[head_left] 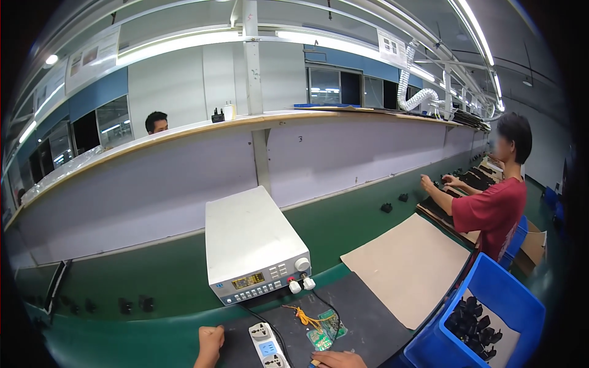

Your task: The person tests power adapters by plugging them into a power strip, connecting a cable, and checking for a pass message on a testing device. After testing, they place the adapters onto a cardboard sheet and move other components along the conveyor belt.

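Note:
My left hand is curled into a fist on the dark mat, left of a white power strip; the inside of the fist is hidden. At the lower edge my right hand, partly cut off, has its fingers bent over a small yellowish and blue piece too small to name. Just beyond it lie green circuit boards with a bundle of orange wire. Behind them stands a white bench power supply with a lit display, its leads running onto the mat.
A blue bin at the right holds black plug-like parts. Brown cardboard covers the bench beside the mat. Farther right a person in a red shirt works at the same bench. Black parts sit near the partition.

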Demonstrator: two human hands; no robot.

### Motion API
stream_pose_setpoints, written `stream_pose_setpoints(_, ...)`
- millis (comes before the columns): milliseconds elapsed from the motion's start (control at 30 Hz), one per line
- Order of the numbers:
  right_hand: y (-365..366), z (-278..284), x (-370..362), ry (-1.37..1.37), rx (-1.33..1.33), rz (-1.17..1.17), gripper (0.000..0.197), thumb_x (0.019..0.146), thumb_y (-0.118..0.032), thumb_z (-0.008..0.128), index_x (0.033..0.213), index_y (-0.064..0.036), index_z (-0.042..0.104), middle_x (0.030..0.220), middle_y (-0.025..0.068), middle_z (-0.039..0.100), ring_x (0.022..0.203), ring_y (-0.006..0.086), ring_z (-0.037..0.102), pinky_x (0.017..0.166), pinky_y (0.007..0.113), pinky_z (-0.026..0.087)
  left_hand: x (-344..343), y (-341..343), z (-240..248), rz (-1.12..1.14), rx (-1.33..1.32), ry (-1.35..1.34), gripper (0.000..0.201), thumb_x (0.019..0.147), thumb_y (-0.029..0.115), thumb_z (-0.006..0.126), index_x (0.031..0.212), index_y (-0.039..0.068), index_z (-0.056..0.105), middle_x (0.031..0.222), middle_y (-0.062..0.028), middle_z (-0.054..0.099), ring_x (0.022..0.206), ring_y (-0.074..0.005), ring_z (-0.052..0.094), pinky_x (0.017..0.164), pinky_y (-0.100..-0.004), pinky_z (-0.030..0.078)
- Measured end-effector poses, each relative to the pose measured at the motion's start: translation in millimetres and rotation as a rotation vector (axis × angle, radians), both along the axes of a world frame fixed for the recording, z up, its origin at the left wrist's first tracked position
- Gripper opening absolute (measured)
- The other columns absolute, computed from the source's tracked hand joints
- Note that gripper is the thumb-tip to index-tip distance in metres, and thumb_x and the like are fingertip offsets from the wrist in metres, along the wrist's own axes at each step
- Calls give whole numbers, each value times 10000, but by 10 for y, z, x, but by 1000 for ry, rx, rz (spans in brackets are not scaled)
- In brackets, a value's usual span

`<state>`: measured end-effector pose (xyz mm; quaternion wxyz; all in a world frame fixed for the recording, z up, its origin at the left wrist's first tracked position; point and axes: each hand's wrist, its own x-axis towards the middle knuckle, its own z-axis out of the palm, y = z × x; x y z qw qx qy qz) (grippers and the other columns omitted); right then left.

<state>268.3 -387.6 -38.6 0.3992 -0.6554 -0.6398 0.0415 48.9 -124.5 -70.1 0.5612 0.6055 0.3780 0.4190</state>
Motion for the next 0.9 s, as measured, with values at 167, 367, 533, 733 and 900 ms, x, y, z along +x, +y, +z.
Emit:
stream_pose_setpoints(167,20,-26,12,5,-12,6,216,864,-192,599,1022,-51,638,1031,126,645,912,301,624,764,363,497,33,21,-26,62,-11,-15,487,853,130,500,376,50,448,357,-12,396,318,-77,314,361,-245,203)
stream_pose_setpoints(367,17,-35,25,-17,-14,6,226,870,-203,593,1027,-46,635,1030,124,647,926,293,625,767,364,494,39,29,-24,24,9,27,502,867,166,495,382,42,474,352,-19,409,310,-79,321,356,-240,207)
stream_pose_setpoints(533,24,-36,16,15,8,9,225,870,-205,595,1019,-41,634,1023,121,649,936,283,627,764,363,496,36,25,-25,15,-5,56,500,872,172,496,392,30,498,350,-19,411,303,-72,315,348,-236,203)
stream_pose_setpoints(733,27,-10,11,27,44,13,219,863,-199,607,1011,-40,634,1007,118,651,919,282,632,749,356,502,34,25,-30,-2,-4,76,493,880,177,492,418,14,538,357,-23,432,305,-66,325,350,-229,217)
stream_pose_setpoints(900,24,-19,10,28,38,7,218,855,-192,614,1016,-47,633,1004,113,652,902,279,637,733,350,507,38,6,-2,-27,8,75,488,887,178,485,436,7,557,380,-36,472,314,-65,341,357,-224,237)
